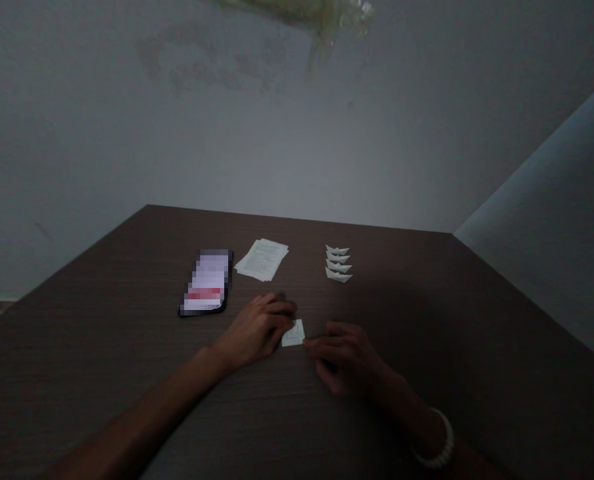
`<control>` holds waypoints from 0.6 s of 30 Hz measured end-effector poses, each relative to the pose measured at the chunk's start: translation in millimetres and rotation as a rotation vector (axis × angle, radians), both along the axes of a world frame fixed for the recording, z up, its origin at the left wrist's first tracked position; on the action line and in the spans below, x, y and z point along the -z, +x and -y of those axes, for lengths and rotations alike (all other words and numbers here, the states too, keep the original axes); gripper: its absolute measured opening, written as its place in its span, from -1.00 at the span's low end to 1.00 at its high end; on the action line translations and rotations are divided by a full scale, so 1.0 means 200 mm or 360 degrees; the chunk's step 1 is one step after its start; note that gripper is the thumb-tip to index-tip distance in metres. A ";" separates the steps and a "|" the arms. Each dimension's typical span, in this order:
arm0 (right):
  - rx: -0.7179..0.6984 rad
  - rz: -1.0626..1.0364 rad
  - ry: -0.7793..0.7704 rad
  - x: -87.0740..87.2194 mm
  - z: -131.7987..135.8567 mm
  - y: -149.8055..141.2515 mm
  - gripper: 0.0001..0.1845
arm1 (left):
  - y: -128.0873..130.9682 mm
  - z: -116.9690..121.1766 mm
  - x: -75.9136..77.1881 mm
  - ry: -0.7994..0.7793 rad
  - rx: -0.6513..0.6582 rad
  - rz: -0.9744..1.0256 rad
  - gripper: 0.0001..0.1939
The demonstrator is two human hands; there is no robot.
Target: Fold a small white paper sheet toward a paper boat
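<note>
A small folded piece of white paper (pixel 293 333) lies on the dark wooden table (pixel 427 313) between my hands. My left hand (pixel 259 330) rests on the table with its fingertips curled onto the paper's left edge. My right hand (pixel 344 357) is closed in a pinch, its fingertips pressing the paper's right lower corner. A white bead bracelet (pixel 439 443) circles my right wrist.
Several folded white paper boats (pixel 338 263) lie in a column behind my hands. A small stack of printed paper sheets (pixel 262 259) sits to their left, and a phone (pixel 207 282) with a lit screen lies further left. Grey walls stand behind the table.
</note>
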State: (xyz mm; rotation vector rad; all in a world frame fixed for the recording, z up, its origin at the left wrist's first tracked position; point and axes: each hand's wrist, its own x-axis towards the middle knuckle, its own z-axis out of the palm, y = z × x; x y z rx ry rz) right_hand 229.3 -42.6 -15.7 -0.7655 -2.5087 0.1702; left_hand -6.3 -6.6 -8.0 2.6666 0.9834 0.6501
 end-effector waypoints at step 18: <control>0.0038 -0.0017 -0.0028 -0.01 -0.04 -0.03 -0.73 | 0.02 0.04 0.00 0.0073 0.0073 -0.0050 -0.79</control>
